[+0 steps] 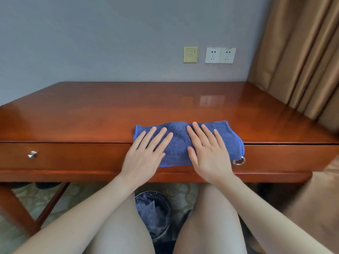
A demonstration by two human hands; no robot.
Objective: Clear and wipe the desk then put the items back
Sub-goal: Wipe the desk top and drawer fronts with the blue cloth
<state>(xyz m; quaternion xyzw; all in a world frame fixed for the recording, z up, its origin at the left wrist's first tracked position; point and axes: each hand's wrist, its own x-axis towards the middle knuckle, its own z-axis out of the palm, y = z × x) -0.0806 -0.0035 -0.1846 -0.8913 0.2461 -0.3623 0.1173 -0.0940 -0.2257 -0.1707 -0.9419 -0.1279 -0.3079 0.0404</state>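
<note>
At the front edge of the desk (110, 110), left to right:

- Knob (32, 154): on the left drawer front, untouched.
- Left hand (145, 153): flat, fingers straight and spread, nothing grasped. It presses the cloth's left half, likely to keep it from bunching.
- Cloth (178, 136): blue, folded into a pad. It lies on the near middle of the top and hangs over the edge onto the drawer front. That suits a wipe along the front strip.
- Right hand (207, 153): flat likewise, fingers released and splayed on the cloth's right half. Two palms probably spread the pressure evenly.
- Ring pull (239, 160): just beside the cloth's hanging corner.
- Sockets (220, 55): on the wall behind.
- Curtain (302, 52): far right.

No items show on the top, so clearing looks done and wiping is under way.
</note>
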